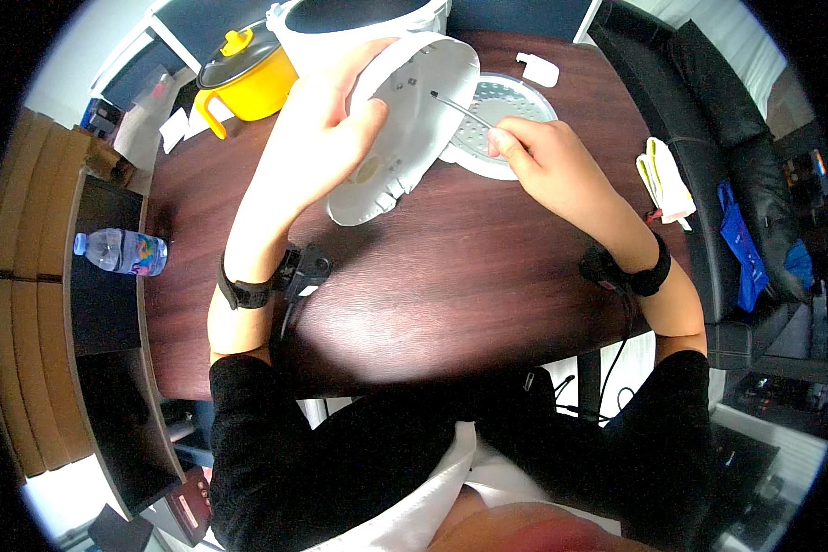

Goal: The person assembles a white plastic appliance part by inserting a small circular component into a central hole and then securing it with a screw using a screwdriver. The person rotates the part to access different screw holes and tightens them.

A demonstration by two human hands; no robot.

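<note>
My left hand (327,129) is closed around the left rim of a round white plastic lid (409,120). It holds the lid tilted above the table, with the inner face and its small holes showing. My right hand (552,166) pinches a thin grey rod (471,115) with a dark tip. That tip is at the lid's inner face; whether it touches, I cannot tell. Behind the lid, partly hidden, lies a round perforated silvery tray (511,110). A white pot-shaped appliance (359,46) with a dark inside stands beyond my left hand.
On the brown table (451,285), a yellow pot (258,87) with a dark lid stands far left. A small white plastic piece (538,71) lies far right, folded cloths (667,184) at the right edge. Left is a water bottle (124,251); right, a black sofa (708,101).
</note>
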